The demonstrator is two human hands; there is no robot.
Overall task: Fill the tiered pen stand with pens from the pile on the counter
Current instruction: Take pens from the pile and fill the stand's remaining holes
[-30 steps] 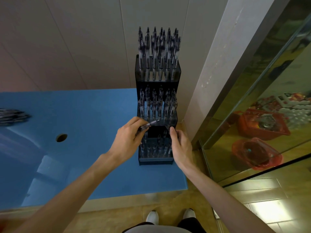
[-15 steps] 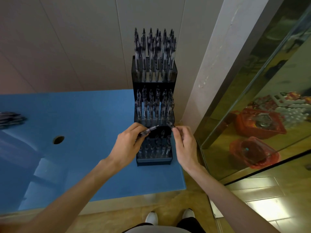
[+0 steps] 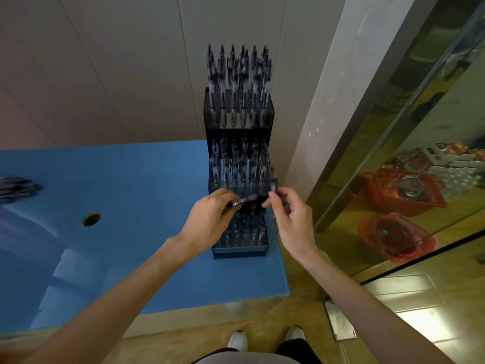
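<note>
1. Pen stand: black, three tiers, upright on the blue counter near its right edge, back against the pale wall
2. Top tier and middle tier both carry rows of pens standing upright; the bottom tier also holds upright pens, but hands and blur hide its back part, so the count cannot be told
3. Left hand: over the left front of the stand, at the level between middle and bottom tiers. Fingers curled, thumb and fingers pinching a pen that lies nearly level, free end pointing right toward the other hand
4. Right hand: at the right front corner of the stand, just beside the left hand, not touching it. Thumb and forefinger pinch the lower end of a second pen held nearly upright beside the right end of the middle tier; remaining fingers loosely curled. This pen is motion-blurred; whether it touches the tier cannot be told
5. Pen pile: dark, blurred heap at the far left edge of the counter, well apart from the stand
6. Round hole in the counter, between pile and stand
7. Right of the counter: glass pane showing red baskets
8. White shoes on the tiled floor at the bottom edge
</note>
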